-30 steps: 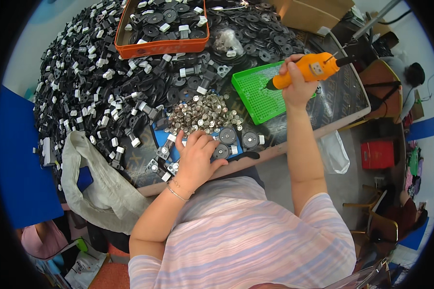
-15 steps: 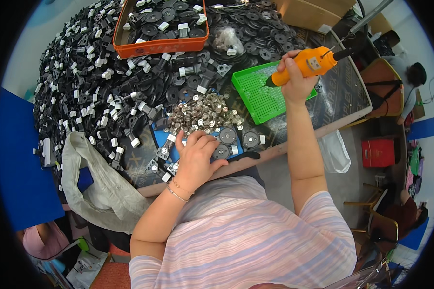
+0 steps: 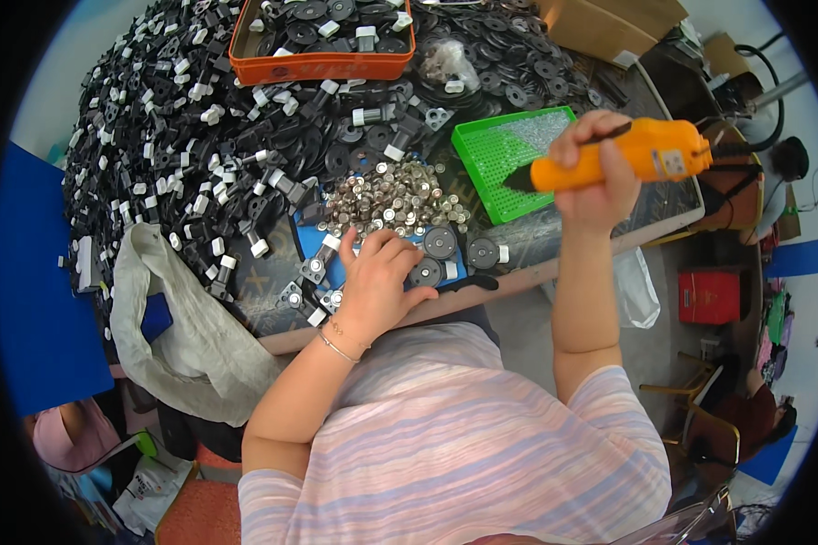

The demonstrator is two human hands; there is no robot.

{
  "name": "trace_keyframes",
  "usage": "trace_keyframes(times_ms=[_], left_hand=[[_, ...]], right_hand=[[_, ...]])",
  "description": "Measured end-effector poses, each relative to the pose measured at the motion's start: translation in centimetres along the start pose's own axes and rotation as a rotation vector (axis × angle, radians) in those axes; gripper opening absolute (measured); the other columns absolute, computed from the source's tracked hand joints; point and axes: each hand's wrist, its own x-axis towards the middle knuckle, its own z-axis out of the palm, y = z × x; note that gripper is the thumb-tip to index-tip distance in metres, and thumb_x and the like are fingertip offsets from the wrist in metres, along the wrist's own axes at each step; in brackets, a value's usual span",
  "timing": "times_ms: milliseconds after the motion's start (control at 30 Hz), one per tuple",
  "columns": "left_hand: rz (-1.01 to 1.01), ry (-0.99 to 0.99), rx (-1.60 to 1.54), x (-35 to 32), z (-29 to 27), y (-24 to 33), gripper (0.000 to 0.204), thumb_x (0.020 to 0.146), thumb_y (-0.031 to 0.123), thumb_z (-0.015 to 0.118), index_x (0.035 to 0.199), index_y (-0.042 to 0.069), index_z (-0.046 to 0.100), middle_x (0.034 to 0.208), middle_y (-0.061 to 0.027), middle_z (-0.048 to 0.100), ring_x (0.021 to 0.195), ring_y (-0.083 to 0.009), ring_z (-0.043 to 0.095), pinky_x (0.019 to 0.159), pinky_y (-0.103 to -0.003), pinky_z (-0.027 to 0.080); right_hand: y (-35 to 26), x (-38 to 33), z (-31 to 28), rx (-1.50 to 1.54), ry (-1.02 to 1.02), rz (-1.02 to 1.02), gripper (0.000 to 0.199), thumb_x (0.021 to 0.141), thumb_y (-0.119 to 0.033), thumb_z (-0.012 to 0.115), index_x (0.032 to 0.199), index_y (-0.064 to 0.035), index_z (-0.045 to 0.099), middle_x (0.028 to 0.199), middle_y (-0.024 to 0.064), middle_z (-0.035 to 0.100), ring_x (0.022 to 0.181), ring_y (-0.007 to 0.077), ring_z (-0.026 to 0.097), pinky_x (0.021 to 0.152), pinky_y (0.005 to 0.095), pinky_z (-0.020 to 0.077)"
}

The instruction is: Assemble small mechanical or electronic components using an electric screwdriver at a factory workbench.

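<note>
We look down from our own head at a crowded workbench (image 3: 554, 263). Our left hand (image 3: 379, 277) lies palm-down at the near edge of the bench, fingers loosely spread and curled, holding nothing; its fingertips press on a blue mat (image 3: 323, 245) beside a black round disc part (image 3: 440, 242), which sits flat just right of the fingers and within easy reach. A second disc (image 3: 483, 253) lies a little further right. Just beyond the fingertips, away from us, spreads a heap of small silvery metal pieces (image 3: 393, 195). Our right hand (image 3: 593, 177) is raised above the bench, well to the right, wrapped tightly around an orange electric screwdriver (image 3: 623, 159). The tool's long axis runs nearly level, left to right, with its dark tip pointing left over a green mesh tray (image 3: 482, 159) that holds tiny pale screws. The disc part therefore lies down and to the left of the tool tip, much closer to the left hand than to the right. The disc is matte black, circular, with a pale hub at its centre. Further off, a large pile of black and white plastic parts (image 3: 191, 154) covers the bench, and an orange bin (image 3: 323, 64) holds more. A grey cloth bag (image 3: 191, 336) hangs off the near left edge.
</note>
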Motion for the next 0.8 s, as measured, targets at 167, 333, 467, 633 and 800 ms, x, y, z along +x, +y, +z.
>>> trace_keyframes(times_ms=[167, 333, 467, 633, 800], left_hand=[[-0.011, -0.014, -0.011, 0.3, -0.1, -0.1, 0.046, 0.058, 0.036, 0.079, 0.094, 0.011, 0.066, 0.097, 0.0007, 0.06, 0.107, -0.0211, 0.049, 0.101, -0.055, 0.02], [-0.007, 0.008, -0.022, 0.2, -0.1, -0.1, 0.045, 0.057, 0.036, 0.079, 0.092, 0.011, 0.066, 0.096, 0.0013, 0.059, 0.106, -0.0207, 0.049, 0.101, -0.055, 0.02], [-0.007, 0.024, -0.033, 0.2, 0.0, -0.1, 0.043, 0.057, 0.035, 0.08, 0.09, 0.012, 0.065, 0.095, 0.0016, 0.059, 0.105, -0.0204, 0.049, 0.1, -0.055, 0.021], [-0.005, 0.045, -0.032, 0.1, 0.2, -0.2, 0.041, 0.057, 0.033, 0.08, 0.089, 0.013, 0.065, 0.094, 0.0015, 0.059, 0.104, -0.0202, 0.049, 0.101, -0.055, 0.021], [-0.004, 0.05, -0.017, 0.1, 0.2, -0.1, 0.04, 0.056, 0.033, 0.08, 0.087, 0.013, 0.064, 0.093, 0.0012, 0.058, 0.104, -0.02, 0.05, 0.101, -0.055, 0.021]], right_hand=[[1.0, -4.8, 3.8, -0.021, -0.357, 0.246, 0.028, 0.08, -0.017, 0.068, 0.094, -0.001, 0.049, 0.087, 0.0115, 0.05, 0.063, 0.017, 0.053, 0.056, 0.0279, 0.0453], [2.5, -5.9, 4.8, -0.132, -0.498, 0.233, 0.024, 0.079, -0.01, 0.067, 0.094, -0.0009, 0.051, 0.087, 0.0115, 0.051, 0.064, 0.0156, 0.054, 0.057, 0.0257, 0.0459], [3.1, -5.9, 5.0, -0.145, -0.528, 0.241, 0.022, 0.078, -0.008, 0.066, 0.093, -0.0013, 0.052, 0.086, 0.0112, 0.051, 0.064, 0.0151, 0.054, 0.057, 0.025, 0.046], [3.4, -6.0, 5.1, -0.139, -0.588, 0.27, 0.021, 0.077, -0.007, 0.066, 0.092, -0.0019, 0.053, 0.086, 0.0104, 0.051, 0.065, 0.0148, 0.053, 0.058, 0.025, 0.0463], [3.6, -6.2, 5.4, -0.117, -0.549, 0.291, 0.02, 0.076, -0.007, 0.066, 0.09, -0.0016, 0.053, 0.085, 0.0101, 0.051, 0.066, 0.0147, 0.053, 0.056, 0.0239, 0.0455]])
